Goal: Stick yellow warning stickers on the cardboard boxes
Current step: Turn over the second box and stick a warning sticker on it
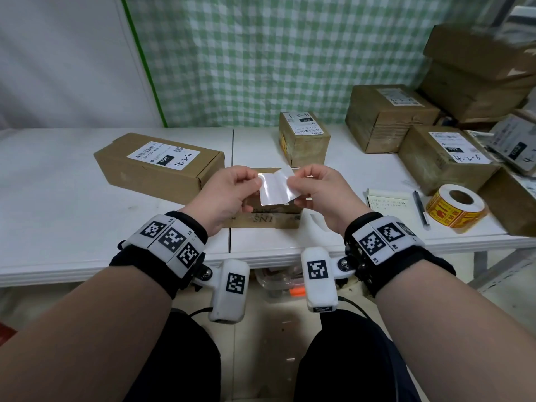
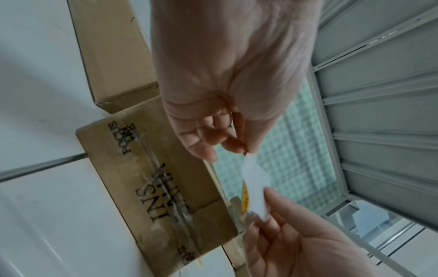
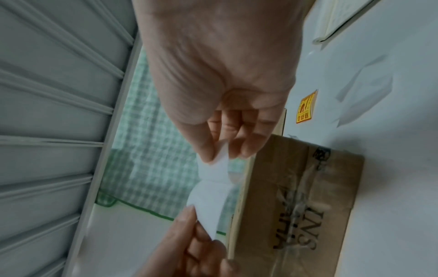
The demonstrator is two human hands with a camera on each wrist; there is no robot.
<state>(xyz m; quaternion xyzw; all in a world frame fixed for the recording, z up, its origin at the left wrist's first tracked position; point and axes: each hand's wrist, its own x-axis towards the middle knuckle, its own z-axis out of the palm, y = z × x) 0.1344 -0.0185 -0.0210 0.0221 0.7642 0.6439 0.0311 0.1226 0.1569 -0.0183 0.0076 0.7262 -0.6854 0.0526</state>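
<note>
Both hands hold a sticker strip (image 1: 277, 188) in the air, its glossy white backing facing me. My left hand (image 1: 254, 181) pinches its left edge and my right hand (image 1: 295, 182) pinches its upper right corner. In the left wrist view a thin yellow edge of the sticker strip (image 2: 245, 195) shows behind the white backing. Under the hands a small taped cardboard box (image 1: 269, 220) printed "INS" lies on the white table (image 1: 72, 198). The roll of yellow warning stickers (image 1: 455, 206) lies to the right.
A long labelled box (image 1: 159, 166) lies at the left and an upright box (image 1: 303, 137) behind the hands. Several more boxes (image 1: 443, 158) are stacked at the right. A notebook (image 1: 388, 203) and pen (image 1: 420, 207) sit beside the roll. A loose yellow sticker (image 3: 305, 107) lies on the table.
</note>
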